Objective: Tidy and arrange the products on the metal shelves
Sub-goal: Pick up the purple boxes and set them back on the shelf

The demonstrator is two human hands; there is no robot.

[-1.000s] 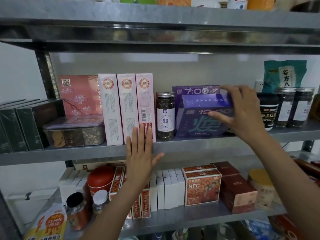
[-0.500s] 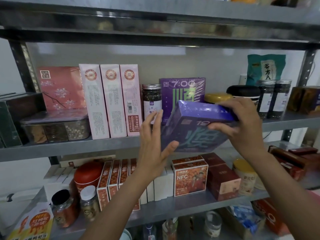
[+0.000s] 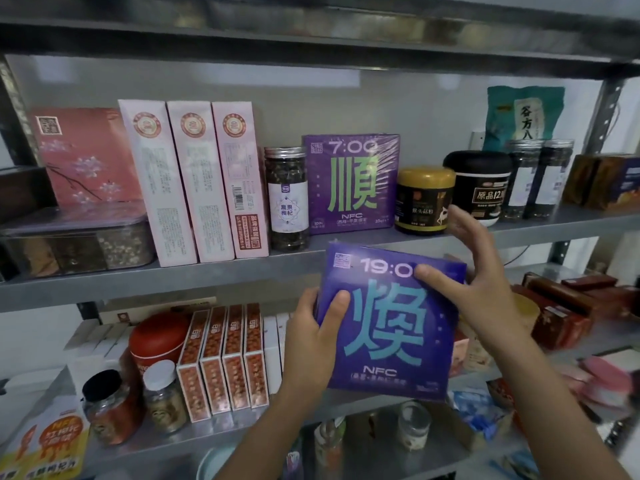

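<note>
Metal shelves [image 3: 173, 282] packed with health-food stuff fill the whole view, with a pale wall behind.

Left hand [image 3: 311, 337] grips the left edge of the purple "19:00" box [image 3: 388, 327]. Its thumb is laid across the front face, and the fingers go round the back where I can't see them. Right hand [image 3: 485, 282] has the top right corner, with the thumb pressed on the front right over the end of the "19:00" print. The other fingers are spread out and sticking up behind the box.

So the box is off the shelf, held in the air between both hands. It sits in front of the middle shelf's front edge and blocks part of the lower shelf. The printed face points at the camera and the lettering reads right way up. It's only a bit taller than wide, so the long axis runs up and down. The top edge dips a little to the right.

Just above it on the middle shelf stands the matching purple "7:00" box [image 3: 349, 183], upright and facing out. Left of that is a clear jar of dark dried berries [image 3: 286, 199], then three tall pink boxes [image 3: 194, 181] side by side. To the right sit a yellow-lidded jar [image 3: 424, 200] and a black-lidded jar [image 3: 479, 187]. The right hand's raised fingers end just below the yellow one.

On the lower shelf, left of the left hand, there's a row of orange-patterned boxes [image 3: 221, 358] and a red tin [image 3: 157, 341].
</note>
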